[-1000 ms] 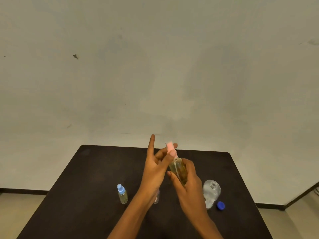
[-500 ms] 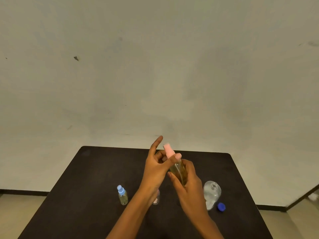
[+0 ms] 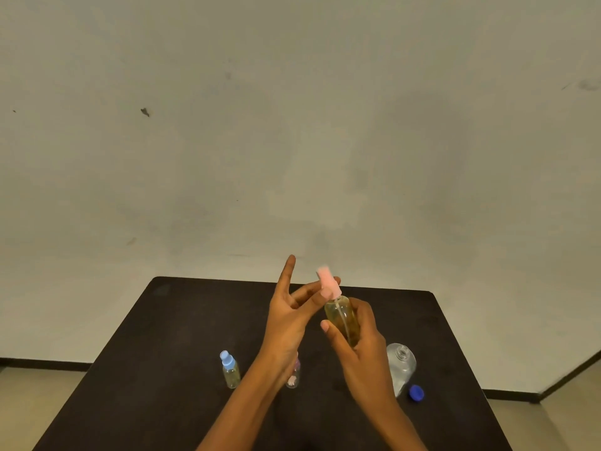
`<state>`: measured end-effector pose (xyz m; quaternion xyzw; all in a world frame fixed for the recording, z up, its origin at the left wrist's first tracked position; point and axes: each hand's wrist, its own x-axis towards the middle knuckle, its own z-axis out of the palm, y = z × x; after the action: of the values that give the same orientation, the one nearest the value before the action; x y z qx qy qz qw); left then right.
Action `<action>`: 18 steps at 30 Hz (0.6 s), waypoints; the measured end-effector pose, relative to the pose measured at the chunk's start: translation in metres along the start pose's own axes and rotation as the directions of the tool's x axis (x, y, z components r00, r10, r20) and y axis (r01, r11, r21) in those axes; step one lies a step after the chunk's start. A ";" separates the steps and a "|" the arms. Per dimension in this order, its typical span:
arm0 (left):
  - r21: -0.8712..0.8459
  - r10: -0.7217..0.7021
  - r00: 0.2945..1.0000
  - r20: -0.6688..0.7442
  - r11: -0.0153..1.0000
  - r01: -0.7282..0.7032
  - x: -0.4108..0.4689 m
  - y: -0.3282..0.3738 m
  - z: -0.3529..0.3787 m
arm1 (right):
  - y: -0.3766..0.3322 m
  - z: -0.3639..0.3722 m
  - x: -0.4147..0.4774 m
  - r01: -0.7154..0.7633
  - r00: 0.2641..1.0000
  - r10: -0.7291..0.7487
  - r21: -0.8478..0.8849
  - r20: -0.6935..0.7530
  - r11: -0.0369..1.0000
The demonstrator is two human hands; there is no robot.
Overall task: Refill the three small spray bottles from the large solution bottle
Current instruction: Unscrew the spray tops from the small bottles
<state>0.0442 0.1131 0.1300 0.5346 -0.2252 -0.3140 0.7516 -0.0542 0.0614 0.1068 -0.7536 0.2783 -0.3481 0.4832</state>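
Observation:
My right hand [image 3: 364,353] grips a small spray bottle [image 3: 341,315] of yellowish liquid, held up above the black table [image 3: 162,369]. My left hand [image 3: 292,317] pinches its pink spray cap [image 3: 327,284] with thumb and fingers, the index finger pointing up. A second small bottle with a blue cap [image 3: 230,369] stands on the table to the left. A third small bottle [image 3: 292,377] stands mostly hidden behind my left wrist. The large clear solution bottle [image 3: 401,366] stands uncapped at the right, its blue cap [image 3: 416,392] lying beside it.
A plain pale wall rises behind the table. The table's far edge lies just beyond my hands. Floor and a dark skirting strip show on both sides of the table.
My left fingers have shifted around the pink cap, the index finger swinging from bent back to upright. The bottle stays in my right hand at nearly the same height.

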 end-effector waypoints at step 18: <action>-0.017 0.003 0.999 0.037 1.000 -0.003 -0.002 -0.001 0.001 | -0.003 0.000 0.000 0.005 1.000 -0.005 0.038 0.006 0.999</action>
<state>0.0422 0.1137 0.1293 0.5218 -0.2372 -0.3246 0.7524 -0.0537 0.0623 0.1093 -0.7459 0.2684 -0.3523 0.4975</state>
